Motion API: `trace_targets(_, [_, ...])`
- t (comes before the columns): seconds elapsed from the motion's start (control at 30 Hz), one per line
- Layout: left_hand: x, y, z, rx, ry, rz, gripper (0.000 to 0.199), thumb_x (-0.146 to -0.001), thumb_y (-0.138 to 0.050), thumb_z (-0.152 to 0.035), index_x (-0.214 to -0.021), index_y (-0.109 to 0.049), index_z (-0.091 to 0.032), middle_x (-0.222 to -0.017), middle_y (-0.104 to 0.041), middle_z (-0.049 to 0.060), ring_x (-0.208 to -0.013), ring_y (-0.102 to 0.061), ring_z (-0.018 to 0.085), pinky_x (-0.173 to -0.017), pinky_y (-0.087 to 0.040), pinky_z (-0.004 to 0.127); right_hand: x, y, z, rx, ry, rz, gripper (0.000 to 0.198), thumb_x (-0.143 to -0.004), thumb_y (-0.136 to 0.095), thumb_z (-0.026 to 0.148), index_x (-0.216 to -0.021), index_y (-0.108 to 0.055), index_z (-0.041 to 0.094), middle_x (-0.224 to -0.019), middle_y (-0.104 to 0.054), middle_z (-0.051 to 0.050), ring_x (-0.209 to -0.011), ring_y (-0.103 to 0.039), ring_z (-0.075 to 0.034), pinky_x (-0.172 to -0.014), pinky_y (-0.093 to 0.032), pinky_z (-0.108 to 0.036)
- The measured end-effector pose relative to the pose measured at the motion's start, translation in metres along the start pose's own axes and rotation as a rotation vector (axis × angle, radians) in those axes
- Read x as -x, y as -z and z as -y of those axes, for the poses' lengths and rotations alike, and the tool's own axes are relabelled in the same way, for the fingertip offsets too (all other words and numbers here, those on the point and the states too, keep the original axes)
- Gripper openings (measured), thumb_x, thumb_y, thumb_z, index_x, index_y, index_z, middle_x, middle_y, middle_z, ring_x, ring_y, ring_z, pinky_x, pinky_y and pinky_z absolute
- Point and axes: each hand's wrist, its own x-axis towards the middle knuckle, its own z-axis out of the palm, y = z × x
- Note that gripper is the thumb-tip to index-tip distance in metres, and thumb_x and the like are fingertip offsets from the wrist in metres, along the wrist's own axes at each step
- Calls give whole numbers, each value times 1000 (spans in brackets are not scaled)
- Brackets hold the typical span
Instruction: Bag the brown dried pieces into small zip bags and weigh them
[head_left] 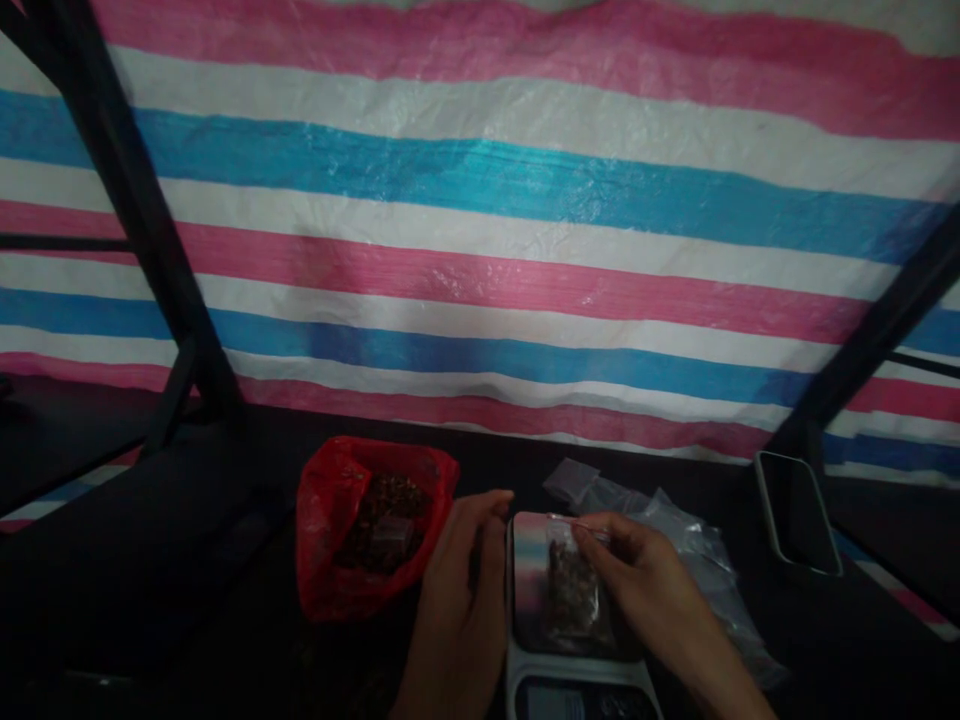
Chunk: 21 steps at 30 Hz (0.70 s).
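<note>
A small clear plastic bag (576, 590) filled with brownish dried bits is on the metal plate of a digital scale (529, 590). My right hand (645, 570) pinches the bag's top edge between thumb and fingers. Just left of the scale, my left hand (466, 580) has its fingers stretched forward and holds nothing. Beyond it on the left stands an open red plastic bag (322, 560) with dark dried bits (390, 500) inside. A small clear piece (393, 532) lies on top of those bits. The scale's display (585, 702) is only partly in view and I cannot read it.
Several empty clear bags (694, 545) lie in a loose pile right of the scale, partly behind my right hand. A phone (799, 512) rests farther right on the black table (225, 560). Dark metal frame bars (142, 220) and a striped plastic sheet (480, 260) stand behind.
</note>
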Motion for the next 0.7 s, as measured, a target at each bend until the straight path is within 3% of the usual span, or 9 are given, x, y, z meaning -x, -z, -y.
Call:
trace_targets(0.13, [-3, 7, -6, -29, -103, -166, 13, -95, -66, -35, -96, -77, -28, -90, -70, 2, -84, -63, 20, -80, -50, 26, -12, -4, -24, 256, 175, -313, 27, -89, -67, 42, -99, -81, 21, -109, -78, -12, -112, -70, -32, -106, -49, -49])
trace_targets(0.3, [-9, 15, -5, -79, -213, -257, 15, -96, -59, -28, -93, -74, -26, -83, -71, 0, -77, -64, 17, -69, -51, 23, -19, 10, -27, 205, 225, -526, 34, -88, -61, 49, -94, -80, 21, -101, -78, -13, -102, -70, -32, -100, -51, -50])
trace_targets(0.47, [-14, 21, 4, -93, -322, -296, 16, -95, -58, -29, -91, -74, -26, -75, -67, -3, -69, -62, 13, -64, -51, 19, -18, 24, -31, 165, 172, -560, 36, -87, -58, 51, -88, -79, 22, -96, -80, -12, -93, -72, -31, -91, -54, -47])
trace_targets(0.7, [-12, 28, 7, -121, -346, -275, 13, -96, -60, -27, -91, -72, -26, -73, -65, -5, -68, -60, 11, -63, -50, 16, -16, 18, -23, 144, 216, -464, 32, -86, -61, 50, -83, -79, 25, -93, -81, -9, -93, -73, -30, -88, -54, -42])
